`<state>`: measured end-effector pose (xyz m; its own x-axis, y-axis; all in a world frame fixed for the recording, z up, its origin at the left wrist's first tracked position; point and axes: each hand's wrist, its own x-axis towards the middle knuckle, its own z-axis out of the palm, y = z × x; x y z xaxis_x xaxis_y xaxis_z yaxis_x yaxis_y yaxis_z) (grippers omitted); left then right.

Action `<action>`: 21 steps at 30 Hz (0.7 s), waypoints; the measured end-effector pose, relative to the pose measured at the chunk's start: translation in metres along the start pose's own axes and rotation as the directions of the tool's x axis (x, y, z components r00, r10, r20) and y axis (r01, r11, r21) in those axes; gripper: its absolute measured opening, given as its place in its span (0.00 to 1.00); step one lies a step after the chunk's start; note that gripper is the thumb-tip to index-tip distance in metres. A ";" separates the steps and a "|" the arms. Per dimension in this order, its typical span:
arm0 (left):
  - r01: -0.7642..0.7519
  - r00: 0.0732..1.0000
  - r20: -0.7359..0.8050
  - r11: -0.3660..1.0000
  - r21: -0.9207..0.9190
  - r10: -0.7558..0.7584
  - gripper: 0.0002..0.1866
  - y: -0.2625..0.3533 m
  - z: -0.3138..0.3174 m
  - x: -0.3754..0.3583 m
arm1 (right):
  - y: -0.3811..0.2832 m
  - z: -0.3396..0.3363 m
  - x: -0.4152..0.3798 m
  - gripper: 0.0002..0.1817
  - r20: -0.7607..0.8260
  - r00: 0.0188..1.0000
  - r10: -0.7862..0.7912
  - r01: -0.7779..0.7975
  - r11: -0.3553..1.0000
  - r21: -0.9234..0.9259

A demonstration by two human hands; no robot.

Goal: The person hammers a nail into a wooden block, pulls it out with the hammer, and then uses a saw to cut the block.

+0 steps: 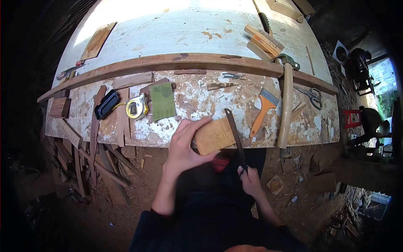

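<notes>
My left hand (184,143) is closed round a light wooden block (214,136) with rounded corners and a cluster of small dark dots on its face. Fingers lie along its upper edge and the thumb along the lower one. My right hand (250,179) grips the lower end of a long dark flat tool (236,134) with a hole near its tip. That tool stands nearly upright, its side right at the block's right end. Both things are above my lap, at the bench's front edge.
On the paint-spotted workbench (197,94) lie a tape measure (136,107), green sandpaper (163,101), a paintbrush (264,107), a hammer (286,105) and scissors (312,96). A long wooden bar (168,64) crosses it. Wood strips (111,172) lean below at left.
</notes>
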<state>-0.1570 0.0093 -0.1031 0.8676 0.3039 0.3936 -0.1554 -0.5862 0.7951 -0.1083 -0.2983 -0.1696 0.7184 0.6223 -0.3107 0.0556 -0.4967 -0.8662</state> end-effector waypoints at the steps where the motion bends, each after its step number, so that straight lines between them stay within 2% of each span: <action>1: 0.001 1.000 0.002 1.000 -0.002 -0.001 0.47 0.000 0.000 0.001 | 0.000 0.003 -0.001 0.11 -0.028 0.999 -0.021 0.021 1.000 -0.011; 3: 0.003 1.000 0.005 1.000 -0.001 -0.003 0.47 0.001 0.001 0.000 | -0.001 0.009 -0.002 0.11 -0.093 0.993 -0.068 0.065 0.997 -0.033; 6: 0.001 1.000 0.008 1.000 -0.003 -0.001 0.47 -0.002 0.001 0.003 | 0.008 0.018 0.002 0.11 -0.180 0.964 -0.194 0.151 0.962 -0.226; 9: 0.022 1.000 0.018 1.000 -0.015 -0.022 0.47 -0.001 0.002 -0.002 | -0.038 0.006 0.011 0.13 -0.110 0.985 -0.133 0.116 0.981 -0.154; 12: 0.001 1.000 0.024 1.000 -0.007 -0.001 0.47 -0.002 0.001 0.001 | 0.000 0.018 0.003 0.13 -0.171 0.981 -0.092 0.050 0.970 -0.238; 15: 0.004 1.000 0.031 1.000 -0.012 -0.004 0.48 -0.002 -0.001 0.004 | 0.030 0.018 -0.005 0.14 -0.161 0.973 -0.167 0.133 0.969 -0.206; 18: 0.037 0.998 0.046 0.999 -0.027 -0.035 0.49 -0.001 0.001 -0.002 | -0.042 0.005 0.007 0.15 -0.126 0.981 -0.145 0.108 0.959 -0.261; 21: 0.018 0.999 0.050 1.000 -0.008 -0.018 0.53 -0.002 -0.004 0.003 | 0.016 0.013 0.004 0.15 -0.108 0.985 -0.133 0.103 0.963 -0.249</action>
<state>-0.1561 0.0148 -0.1019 0.8929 0.2763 0.3556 -0.1430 -0.5749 0.8056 -0.1139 -0.2956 -0.1899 0.7753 0.6138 -0.1488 0.2999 -0.5652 -0.7685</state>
